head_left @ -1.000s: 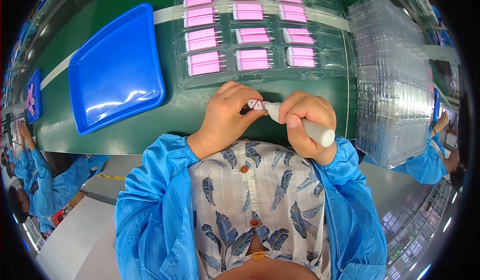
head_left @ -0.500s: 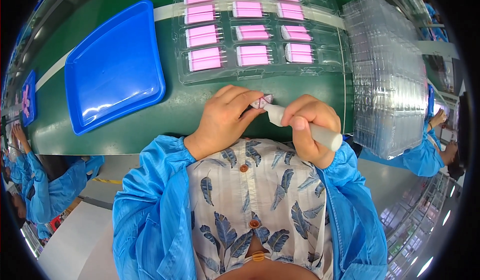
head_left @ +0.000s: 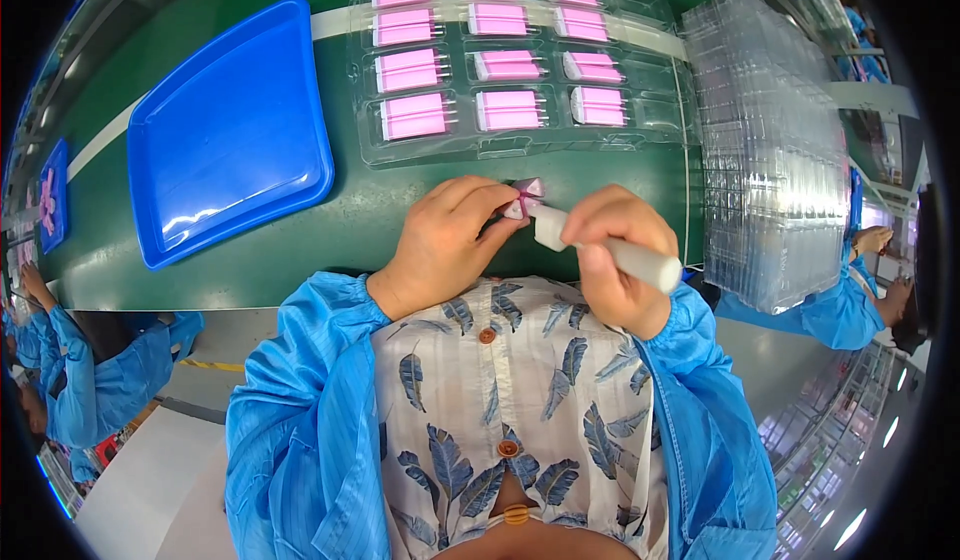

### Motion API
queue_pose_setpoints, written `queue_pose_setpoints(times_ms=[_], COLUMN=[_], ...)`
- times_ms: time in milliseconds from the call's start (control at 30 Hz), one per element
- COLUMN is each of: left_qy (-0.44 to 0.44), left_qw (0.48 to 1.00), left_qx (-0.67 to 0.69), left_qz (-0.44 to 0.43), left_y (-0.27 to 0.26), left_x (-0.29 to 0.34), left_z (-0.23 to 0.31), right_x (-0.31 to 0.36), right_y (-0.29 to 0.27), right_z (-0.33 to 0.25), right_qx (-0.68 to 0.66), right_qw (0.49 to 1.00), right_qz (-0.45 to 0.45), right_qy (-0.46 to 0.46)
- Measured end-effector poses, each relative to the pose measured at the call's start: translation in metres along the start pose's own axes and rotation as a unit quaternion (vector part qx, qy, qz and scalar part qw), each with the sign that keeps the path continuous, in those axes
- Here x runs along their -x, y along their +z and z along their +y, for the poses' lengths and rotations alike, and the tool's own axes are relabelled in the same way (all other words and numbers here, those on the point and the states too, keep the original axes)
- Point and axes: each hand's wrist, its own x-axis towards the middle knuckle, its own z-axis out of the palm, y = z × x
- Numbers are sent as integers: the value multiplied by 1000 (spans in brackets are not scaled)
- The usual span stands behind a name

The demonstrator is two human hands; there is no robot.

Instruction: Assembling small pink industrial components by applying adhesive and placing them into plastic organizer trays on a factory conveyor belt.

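Near the table's front edge my left hand (head_left: 440,238) pinches a small pink part with whitish triangular end faces (head_left: 527,192) between thumb and fingers. Most of its length is hidden by the hand. My right hand (head_left: 625,260) is closed around a white tool with a round, thick handle (head_left: 648,266). The tool's flat, wider head points left and lies beside the pink part; whether the two touch I cannot tell. Beyond my hands lies a clear plastic blister tray (head_left: 480,147), its pockets holding several pink pieces (head_left: 412,116) with thin pins at their right ends.
A large blue tray (head_left: 235,120) lies at the left on the green table (head_left: 240,282). Farther left, a small blue tray (head_left: 55,200) holds pink pieces. Tall stacked clear trays (head_left: 770,160) stand at the right. Co-workers in blue sleeves (head_left: 845,305) are at both sides.
The pink part's end faces have spread apart and more of it shows past my left fingers. The tool's head has shifted slightly down, away from the part's upper end.
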Motion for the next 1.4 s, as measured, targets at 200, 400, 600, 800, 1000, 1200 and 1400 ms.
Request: queue_pose_setpoints(times_ms=[200,400,600,800,1000,1200,1400], left_qy=[3,20,-24,-224,-318,-303,-144], left_qw=[1000,1000,1000,905,772,839,979], left_qx=[-11,-17,5,344,539,431,106], left_qz=[-7,-7,-13,-109,-111,-138,-102], left_y=[-2,-2,-2,-1,-10,-16,6], left_x=[-1,-2,-3,-2,-29,-80,-197], left_z=[1,-1,3,-1,6,8,-19], right_x=[8,6,4,24,43,56,54], right_y=[3,10,14,-17,-41,-48,-57], right_z=[-9,-6,-5,8,23,27,34], right_qx=[-24,-47,-61,-155,-99,-119,-103], right_qw=[998,995,991,983,981,973,979], right_qz=[-26,-27,-53,84,125,154,145], right_qy=[46,89,109,51,108,123,103])
